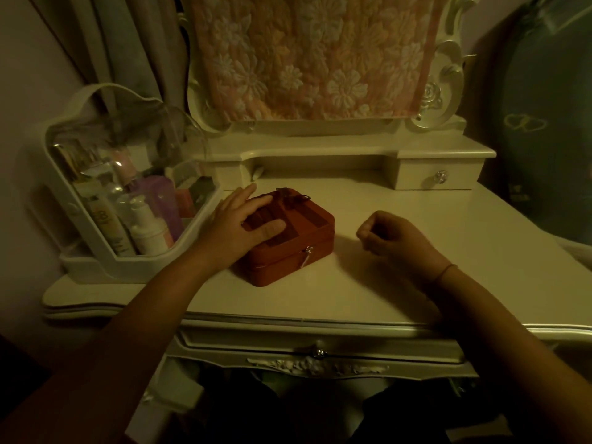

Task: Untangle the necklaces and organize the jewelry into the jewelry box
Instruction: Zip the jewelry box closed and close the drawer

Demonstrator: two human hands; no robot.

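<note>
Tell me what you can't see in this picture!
All from the head view:
1. Inside the red jewelry box: its lid is shut, and the left hand rests flat on top.
2. Necklaces: none in view.
3. Whether the right hand pinches anything: curled fingers and dim light hide it.
4. Whatever is behind the floral cloth: covered.
5. Labels on the bottles: too blurred.

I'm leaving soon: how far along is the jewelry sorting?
Nothing looks done: the red jewelry box sits closed, with no necklaces in view. The left hand rests flat on top of it; the right hand is curled beside it. Opening, untangling and sorting all remain.
</note>
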